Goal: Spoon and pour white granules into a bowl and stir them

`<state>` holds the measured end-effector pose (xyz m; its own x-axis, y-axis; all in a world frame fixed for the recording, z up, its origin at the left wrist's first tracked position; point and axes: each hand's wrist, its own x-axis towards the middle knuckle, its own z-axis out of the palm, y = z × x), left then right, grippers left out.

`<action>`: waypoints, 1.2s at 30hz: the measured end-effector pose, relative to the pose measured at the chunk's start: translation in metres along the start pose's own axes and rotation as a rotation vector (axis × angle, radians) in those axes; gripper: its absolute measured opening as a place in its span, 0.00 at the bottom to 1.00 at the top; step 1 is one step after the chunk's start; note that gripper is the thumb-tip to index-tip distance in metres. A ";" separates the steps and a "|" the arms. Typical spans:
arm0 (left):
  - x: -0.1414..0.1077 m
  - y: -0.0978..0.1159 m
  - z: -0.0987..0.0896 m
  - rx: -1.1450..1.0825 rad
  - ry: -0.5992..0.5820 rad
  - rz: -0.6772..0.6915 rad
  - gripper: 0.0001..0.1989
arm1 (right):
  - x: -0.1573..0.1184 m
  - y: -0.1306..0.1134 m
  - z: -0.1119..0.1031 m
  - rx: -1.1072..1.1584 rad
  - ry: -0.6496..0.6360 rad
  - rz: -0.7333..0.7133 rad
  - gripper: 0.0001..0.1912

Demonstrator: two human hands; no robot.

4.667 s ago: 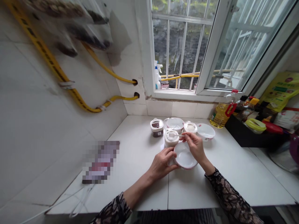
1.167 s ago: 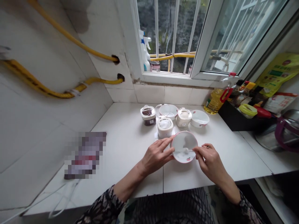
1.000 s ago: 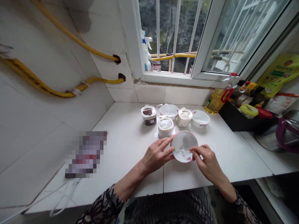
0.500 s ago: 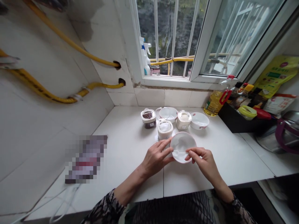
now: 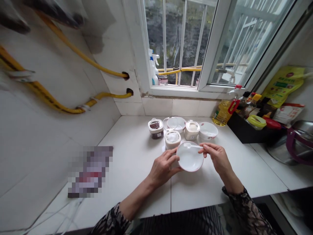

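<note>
A white bowl (image 5: 190, 160) with a thin pink rim is tilted toward me above the counter. My left hand (image 5: 164, 168) grips its left side, thumb below and fingers along the rim. My right hand (image 5: 216, 158) pinches the handle of a small white spoon (image 5: 193, 146), whose head lies over the far inner side of the bowl. Just beyond the bowl is a square lidded jar (image 5: 172, 139) with white contents. Behind it are a jar with dark contents (image 5: 156, 129), a jar with cream contents (image 5: 192, 131) and two white bowls, one left (image 5: 176, 123), one right (image 5: 208, 130).
An oil bottle (image 5: 223, 112) stands by a black box (image 5: 241, 129) of condiments at the back right, near a metal pot (image 5: 277, 150). A blurred-out item (image 5: 91, 173) and a white cable lie at the left. A barred window (image 5: 181, 45) is behind.
My right hand has moved up and slightly right, bringing the spoon from the bowl's lower middle to its far side. My left hand still holds the bowl. The camera view has shifted slightly.
</note>
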<state>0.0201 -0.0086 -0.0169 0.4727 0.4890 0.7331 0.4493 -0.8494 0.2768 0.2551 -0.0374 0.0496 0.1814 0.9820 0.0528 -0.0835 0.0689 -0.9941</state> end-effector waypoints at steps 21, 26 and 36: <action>0.000 -0.001 0.002 -0.010 0.011 -0.021 0.12 | 0.030 -0.002 0.043 -0.928 -0.110 -1.047 0.14; 0.000 -0.001 0.002 -0.022 0.005 -0.030 0.12 | 0.036 -0.009 0.035 -0.594 -0.082 -0.693 0.09; 0.003 0.001 0.000 -0.018 -0.010 -0.014 0.13 | 0.061 -0.026 -0.012 -0.291 -0.427 -0.213 0.19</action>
<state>0.0225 -0.0079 -0.0141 0.4738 0.5030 0.7229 0.4424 -0.8457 0.2984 0.2799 0.0189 0.0772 -0.2534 0.9400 0.2285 0.1969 0.2813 -0.9392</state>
